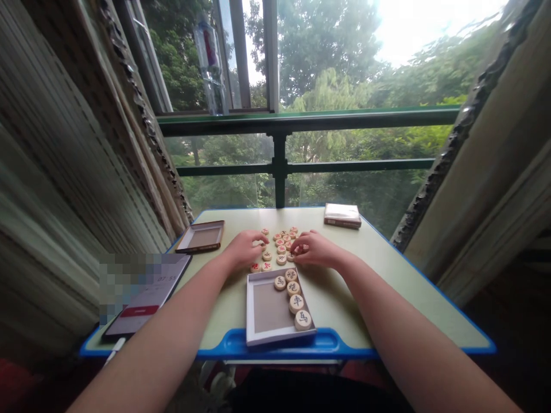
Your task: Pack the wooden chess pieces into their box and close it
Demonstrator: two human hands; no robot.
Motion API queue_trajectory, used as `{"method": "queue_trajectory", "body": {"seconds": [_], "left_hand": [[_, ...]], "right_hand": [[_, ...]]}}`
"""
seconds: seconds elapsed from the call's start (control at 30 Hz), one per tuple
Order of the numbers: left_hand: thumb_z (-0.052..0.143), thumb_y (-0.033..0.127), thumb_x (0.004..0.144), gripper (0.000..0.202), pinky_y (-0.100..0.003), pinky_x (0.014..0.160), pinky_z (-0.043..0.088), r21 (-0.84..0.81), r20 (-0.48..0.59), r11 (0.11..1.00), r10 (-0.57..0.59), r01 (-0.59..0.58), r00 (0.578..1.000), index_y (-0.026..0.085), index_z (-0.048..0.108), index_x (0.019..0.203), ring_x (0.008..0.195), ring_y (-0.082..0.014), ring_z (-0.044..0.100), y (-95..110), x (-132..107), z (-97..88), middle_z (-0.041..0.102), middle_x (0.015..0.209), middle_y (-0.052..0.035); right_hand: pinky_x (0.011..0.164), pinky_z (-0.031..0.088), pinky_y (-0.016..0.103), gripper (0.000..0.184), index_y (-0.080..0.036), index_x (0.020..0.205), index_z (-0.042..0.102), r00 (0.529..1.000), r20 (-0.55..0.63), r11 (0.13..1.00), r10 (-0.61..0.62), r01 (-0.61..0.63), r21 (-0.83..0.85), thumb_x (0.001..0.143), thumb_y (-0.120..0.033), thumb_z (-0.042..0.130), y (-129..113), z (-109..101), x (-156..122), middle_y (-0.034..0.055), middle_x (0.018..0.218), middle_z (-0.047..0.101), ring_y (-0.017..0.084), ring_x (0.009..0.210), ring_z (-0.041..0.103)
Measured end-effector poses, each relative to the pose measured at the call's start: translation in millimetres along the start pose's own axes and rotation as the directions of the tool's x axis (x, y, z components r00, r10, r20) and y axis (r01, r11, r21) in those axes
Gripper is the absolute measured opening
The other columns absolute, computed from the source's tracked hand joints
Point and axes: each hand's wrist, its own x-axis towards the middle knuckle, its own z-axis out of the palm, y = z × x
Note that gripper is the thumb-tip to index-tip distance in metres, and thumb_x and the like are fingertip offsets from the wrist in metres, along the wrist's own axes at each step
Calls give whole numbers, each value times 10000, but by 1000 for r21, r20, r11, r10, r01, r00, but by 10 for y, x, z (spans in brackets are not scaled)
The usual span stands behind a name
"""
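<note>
Round wooden Chinese chess pieces (pixel 281 249) with red or black characters lie loosely grouped in the middle of the table. My left hand (pixel 245 250) reaches in from the left, its fingers curled at a chess piece (pixel 263 246) that they partly hide. From the right, my right hand (pixel 317 249) has its fingers bent round a chess piece (pixel 303 248) at the group's edge. Below the hands is a shallow open box (pixel 264 310) with a white rim. Several black-character pieces (pixel 296 303) lie in it, most in a column along its right side.
An open box lid (pixel 205 236) lies at the back left, and a small closed box (pixel 342 215) at the back right. A phone (pixel 146 304) with a cable lies at the left edge. The table (pixel 413 304) has a blue rim; a railing (pixel 344 120) stands behind it.
</note>
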Motion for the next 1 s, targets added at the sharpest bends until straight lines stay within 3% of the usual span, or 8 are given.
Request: {"method": "queue_trajectory", "body": {"seconds": [0.17,0.23,0.33,0.43,0.67,0.83,1.0], "left_hand": [[561,157,596,226,-326,860,442,-67,138,997,45,-36,989,168,672,793,1009,-224,539,21,-32,-47,592,1051,-74],[571,164,597,234,-319,848,450,-82,132,997,5,6,991,168,672,807,1032,-227,530,-1,-39,-51,555,1100,-85],[585,192,624,205,-318,865,443,-106,130,994,4,10,991,165,674,807,1025,-220,535,-25,-39,-33,551,1093,-91],[579,186,644,205,-316,876,436,-122,118,992,31,-16,992,166,677,824,994,-207,550,-30,-30,-1,571,1054,-86],[524,159,659,237,-272,768,479,-129,74,991,41,-32,996,158,675,842,959,-188,556,-30,-24,42,600,1011,-74],[502,158,656,251,-260,690,483,-110,32,994,19,-15,999,147,668,844,920,-187,567,-1,-26,35,602,1034,-85],[511,196,670,224,-295,787,467,-64,-53,997,38,-41,998,164,672,821,968,-201,555,18,-27,18,625,993,-75]], "right_hand": [[803,394,299,289,-222,921,691,997,-65,997,43,-38,72,653,-311,628,81,-13,42,61,898,623,223,918,516],[788,408,291,283,-195,937,690,979,-155,991,131,-125,50,687,-248,570,171,-41,66,89,947,611,216,882,545],[772,415,312,305,-138,920,697,904,-286,939,317,-341,-40,699,-157,488,322,-81,79,144,948,627,238,846,576],[673,438,277,301,-124,886,702,868,-236,892,436,-453,-17,671,-126,492,391,-81,67,131,819,672,217,750,611],[439,412,219,261,-118,888,682,865,-103,856,492,-458,242,662,-152,556,301,-20,59,65,619,655,108,410,527],[381,369,175,268,-140,929,669,880,-86,862,467,-431,265,688,-193,563,270,5,71,50,644,652,88,427,524],[364,341,159,185,-150,830,663,856,-141,857,498,-460,233,673,-223,600,269,53,101,38,652,652,85,452,530]]}}
